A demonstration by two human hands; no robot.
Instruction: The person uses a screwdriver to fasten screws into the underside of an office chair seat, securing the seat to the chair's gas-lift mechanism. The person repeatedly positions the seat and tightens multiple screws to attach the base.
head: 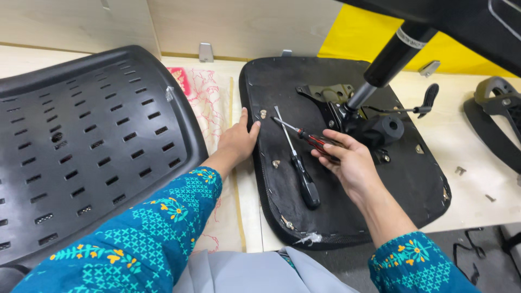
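Upturned black seat base (380, 184) at centre of bench. Left hand (239, 142) flat on seat's 9 o'clock edge, fingers spread, gripping nothing. Right hand (350, 163) at seat centre, fingers curled around red-handled screwdriver (309, 138), tip toward 10 o'clock. Black-handled screwdriver (301, 171) lies free just beside it. Perforated backrest (81, 146) at 9 o'clock.

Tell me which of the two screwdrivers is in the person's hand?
The red-and-black-handled screwdriver, gripped in the right hand. The black-handled screwdriver lies loose on the upturned chair seat, touched by neither hand.
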